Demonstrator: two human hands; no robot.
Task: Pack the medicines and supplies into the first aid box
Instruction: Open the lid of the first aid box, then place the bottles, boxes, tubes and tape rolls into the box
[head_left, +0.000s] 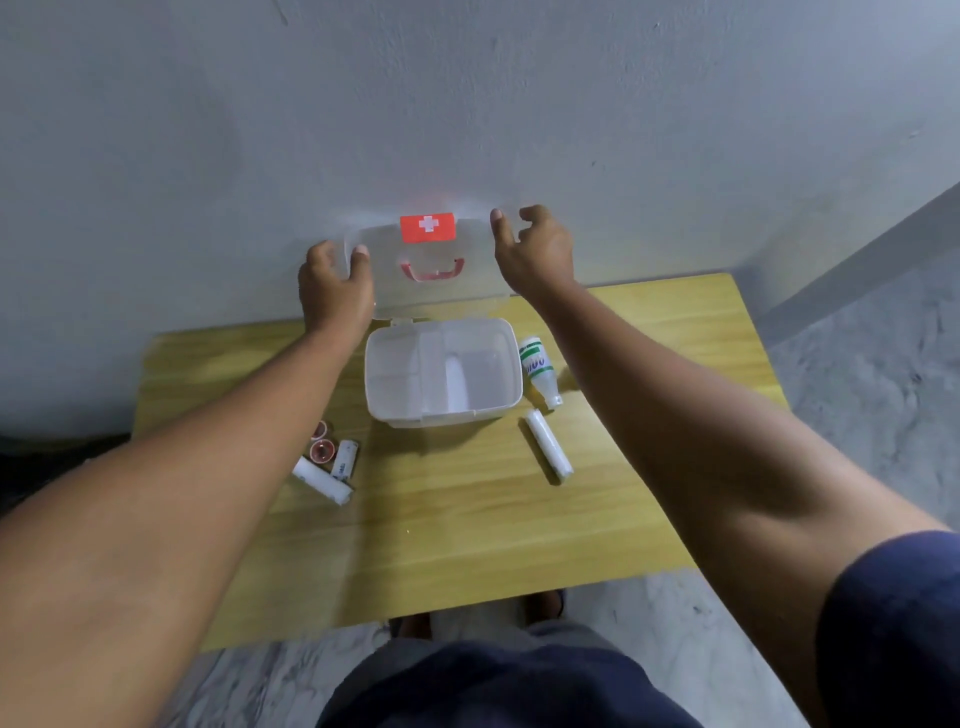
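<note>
The white first aid box (384, 410) stands open at the back of the wooden table (467, 525). Its translucent lid (467, 291), with a red cross label and red handle, is raised upright against the wall. My left hand (332, 286) grips the lid's left edge and my right hand (535, 249) holds its upper right corner. A white roll lies inside the box (454, 382). A green-and-white bottle (540, 369) lies right of the box, and a bandage roll (549, 447) in front of it. Left of the box lie two white rolls (322, 480) (345, 460) and two small red-lidded jars (322, 449).
A grey wall rises right behind the table. The table's front edge is near my legs, with a marbled floor below and to the right. A grey skirting strip runs along the right wall.
</note>
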